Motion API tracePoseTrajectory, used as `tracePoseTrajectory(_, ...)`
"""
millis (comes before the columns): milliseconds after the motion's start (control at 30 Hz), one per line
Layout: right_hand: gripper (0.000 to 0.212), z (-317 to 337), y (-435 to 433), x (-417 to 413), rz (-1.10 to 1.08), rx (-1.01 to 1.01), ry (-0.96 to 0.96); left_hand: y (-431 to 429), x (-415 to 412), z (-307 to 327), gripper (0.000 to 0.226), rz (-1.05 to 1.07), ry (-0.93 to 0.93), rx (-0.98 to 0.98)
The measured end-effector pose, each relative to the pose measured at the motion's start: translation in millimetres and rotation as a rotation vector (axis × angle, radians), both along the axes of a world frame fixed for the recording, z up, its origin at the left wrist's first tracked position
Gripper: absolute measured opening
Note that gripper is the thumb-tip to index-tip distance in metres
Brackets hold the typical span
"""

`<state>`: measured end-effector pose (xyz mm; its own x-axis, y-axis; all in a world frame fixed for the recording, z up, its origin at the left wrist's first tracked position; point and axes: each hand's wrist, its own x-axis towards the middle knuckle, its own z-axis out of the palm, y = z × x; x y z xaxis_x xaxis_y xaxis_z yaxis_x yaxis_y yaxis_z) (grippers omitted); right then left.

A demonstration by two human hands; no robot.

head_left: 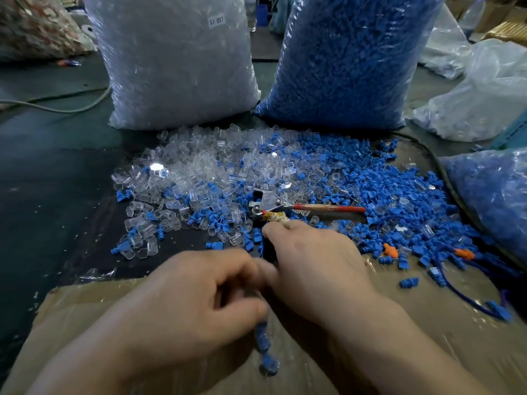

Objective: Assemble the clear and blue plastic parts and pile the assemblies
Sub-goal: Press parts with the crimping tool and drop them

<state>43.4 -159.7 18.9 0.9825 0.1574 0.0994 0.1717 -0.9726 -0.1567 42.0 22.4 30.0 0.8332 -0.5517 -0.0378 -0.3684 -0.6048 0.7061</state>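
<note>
**Directly under the left hand (194, 303): two blurred blue-and-clear assemblies (265, 349)**

Both assemblies show over the taped cardboard sheet (427, 323), one right at the thumb and the other lower. Blur hides whether the left grip holds either. Its fingers are curled, with the thumb laid against them. The right hand (310, 263) lies just beside the left, knuckles up. Its index fingertip is at the cloth-wrapped end of a metal hand press (268, 202) with a red handle (328, 208). Whether that grip is clamped on anything cannot be told.

Around the press, loose clear parts (196, 166) spread to the left and loose blue parts (399, 195) to the right, mixing in the middle on a black mat (85, 223). A few orange pieces (389, 250) and a blue cord (467, 297) lie among the blue. Behind the heaps stand a full bag of clear parts (176, 61), labelled SJ 017, and a full bag of blue parts (350, 58), with a narrow gap between them. A third bag of blue (496, 201) crowds the right edge, and pale plastic bags (482, 95) lie further back.

The grey-green counter (42, 155) stretches left, crossed far back by a pale cable (57, 109). A dark cable (439, 166) skirts the blue heap on the right. Open room for moving lies over the counter on the left and on the near cardboard right of the hands.
</note>
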Motion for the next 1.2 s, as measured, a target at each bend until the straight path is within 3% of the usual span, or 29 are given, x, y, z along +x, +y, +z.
tracePoseTrajectory(133, 0.033, -3.4, 6.8, 8.7, 0.019, -0.003, -0.008, 10.4, 15.0, -5.0, 0.046, 0.412, -0.268, 0.253)
tracePoseTrajectory(200, 0.023, -4.8, 7.8, 11.1, 0.037, 0.009, 0.006, 9.0, 17.0, -8.9, 0.055, 0.43, -0.268, 0.396)
tracePoseTrajectory(267, 0.011, -6.4, 8.0, 10.6, 0.045, 0.013, -0.009, 4.7, 16.1, -13.8, 0.049, 0.399, -0.26, 0.435)
tracePoseTrajectory(367, 0.02, -9.0, 9.7, 7.5, 0.037, 0.014, -0.034, 0.2, 14.8, -16.6, 0.029, 0.412, -0.268, 0.382)
tracePoseTrajectory(500, 0.017, -7.6, 9.8, 6.1, 0.034, 0.083, -0.045, -3.6, 15.8, -17.4, 0.011, 0.373, -0.29, 0.363)
tracePoseTrajectory(700, 0.014, -5.8, 6.7, 7.5, 0.079, 0.253, -0.009, -6.4, 16.5, -18.9, 0.029, 0.287, -0.308, 0.353)
tracePoseTrajectory(1033, 0.011, -11.3, 1.3, 9.6, -0.012, 0.656, -0.06, -11.9, 18.5, -24.6, 0.013, 0.438, -0.373, 0.17)
tracePoseTrajectory(1200, 0.004, -5.3, -3.4, 8.0, -0.081, 0.993, 0.103, -6.6, 16.9, -31.9, 0.009, 0.539, -0.275, -0.172)
